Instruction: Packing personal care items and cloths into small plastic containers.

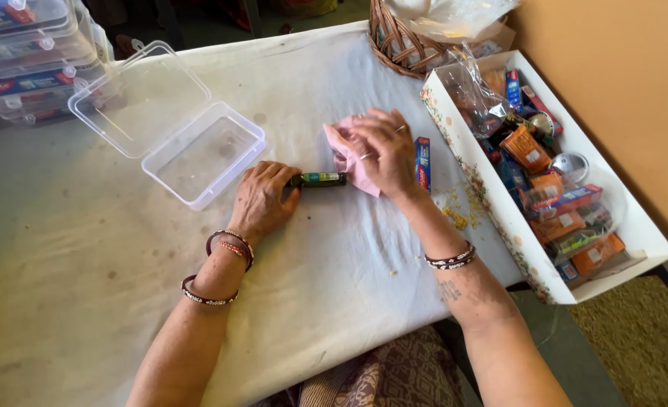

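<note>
My left hand (262, 200) has its fingers closed around one end of a small dark glass bottle with a green band (317, 179), which lies on its side on the white cloth-covered counter (108, 249). My right hand (385, 151) lies flat, fingers spread, on a crumpled pink cloth (349, 158) at the bottle's other end.

The bottle is round and on its side, so I judge it could roll if my grip slackens, perhaps toward the open clear plastic hinged box (198, 154). A small red-and-blue carton (422, 163) lies just beside my right hand; a sweep of the cloth could knock it. The long white cardboard tray of small packets (500, 211) is close to my right forearm, which could nudge it.
</note>
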